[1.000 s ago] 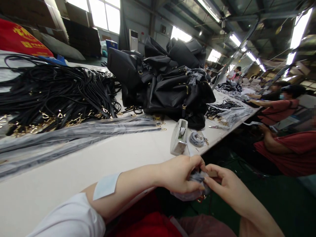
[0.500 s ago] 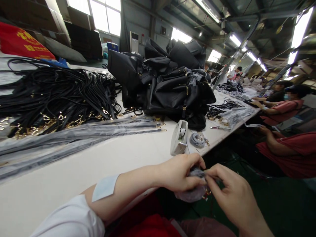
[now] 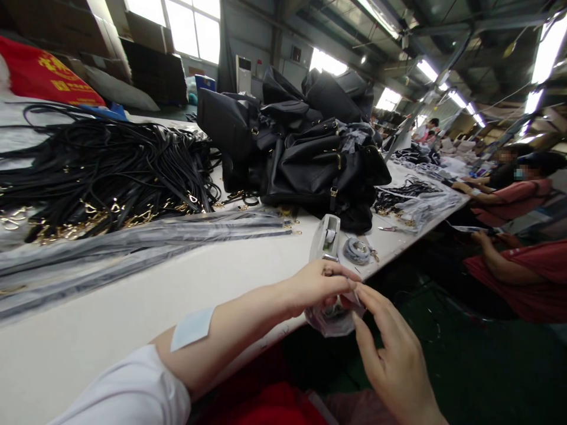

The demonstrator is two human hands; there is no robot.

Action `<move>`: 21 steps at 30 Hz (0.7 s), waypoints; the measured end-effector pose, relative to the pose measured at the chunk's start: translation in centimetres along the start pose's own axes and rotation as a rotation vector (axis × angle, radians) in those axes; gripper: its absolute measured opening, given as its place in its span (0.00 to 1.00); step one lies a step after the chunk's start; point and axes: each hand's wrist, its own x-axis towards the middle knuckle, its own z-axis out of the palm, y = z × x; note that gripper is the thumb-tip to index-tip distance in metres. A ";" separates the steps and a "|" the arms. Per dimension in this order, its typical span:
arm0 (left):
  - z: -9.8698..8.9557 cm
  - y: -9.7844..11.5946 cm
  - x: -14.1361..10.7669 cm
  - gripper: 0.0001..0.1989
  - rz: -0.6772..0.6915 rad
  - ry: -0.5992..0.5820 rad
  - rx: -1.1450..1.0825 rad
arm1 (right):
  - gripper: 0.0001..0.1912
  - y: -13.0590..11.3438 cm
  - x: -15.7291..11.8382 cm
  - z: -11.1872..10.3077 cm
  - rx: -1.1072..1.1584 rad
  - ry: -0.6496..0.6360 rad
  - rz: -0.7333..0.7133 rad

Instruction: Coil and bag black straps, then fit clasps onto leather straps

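Observation:
A coiled strap in clear plastic wrap (image 3: 332, 323) hangs between my hands at the table's front edge. My left hand (image 3: 321, 286) is closed round its upper part. The fingertips of my right hand (image 3: 385, 348) pinch the wrap's right side, with thumb and index finger near each other. Just beyond them a pale tape dispenser (image 3: 325, 237) stands on the white table (image 3: 186, 289). Beside the dispenser lies another wrapped coil (image 3: 357, 251) with a gold clasp.
Black straps with gold hooks (image 3: 119, 159) are heaped at the left, with long plastic-wrapped straps (image 3: 133, 251) in front. Black bags (image 3: 305, 153) are piled behind the dispenser. People in red (image 3: 522, 265) sit at the right.
Both hands and the wrapped coil have moved slightly up and left, closer to the dispenser. The coil has turned, so its round opening shows more. The view has shifted slightly.

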 end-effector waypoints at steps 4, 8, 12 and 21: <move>0.5 0.0 -0.4 0.14 0.097 -0.045 0.038 | 0.08 -0.4 0.6 -0.3 0.006 0.121 0.046; 0.6 0.1 -0.7 0.21 0.068 -0.084 0.018 | 0.10 -0.2 0.9 -0.6 -0.088 0.141 -0.083; 0.6 0.2 -0.9 0.27 0.050 -0.067 -0.084 | 0.14 -0.1 0.9 -0.7 -0.139 0.171 -0.172; 0.9 0.1 -0.8 0.34 0.017 -0.032 -0.173 | 0.23 -0.2 0.5 -0.8 -0.329 0.151 -0.249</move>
